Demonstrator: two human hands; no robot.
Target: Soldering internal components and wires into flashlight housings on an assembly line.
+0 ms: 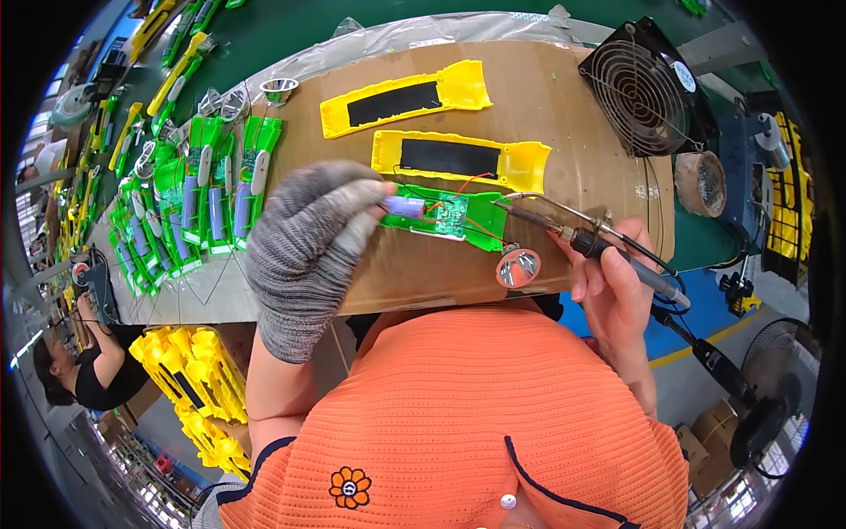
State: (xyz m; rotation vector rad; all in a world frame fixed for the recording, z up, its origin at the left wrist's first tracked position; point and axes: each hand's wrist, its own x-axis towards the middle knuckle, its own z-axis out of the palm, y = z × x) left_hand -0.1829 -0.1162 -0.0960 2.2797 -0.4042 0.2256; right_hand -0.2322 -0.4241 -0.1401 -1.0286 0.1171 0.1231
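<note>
In my right hand (pixel 612 273) is a soldering iron (pixel 648 275) with a thin metal feed tube along it. Its tip points left, at the right part of a green flashlight housing (pixel 485 231) lying on cardboard. Inside the housing are a purple battery cell (pixel 406 207), a green circuit board (pixel 452 216) and red wires. A round silver reflector (pixel 518 267) lies against its lower right end. My left hand (pixel 313 247), in a grey knitted glove with bare fingertips, is pinched closed by the battery's left end; what it grips is hidden.
Two yellow housing halves (pixel 352 110) with black pads lie beyond the green one. Several wired green housings (pixel 216 181) stand at left. A square black fan (pixel 639 97) and a tape roll (pixel 701 183) are at right. Yellow shells (pixel 194 375) are stacked lower left; a person (pixel 97 353) sits beyond.
</note>
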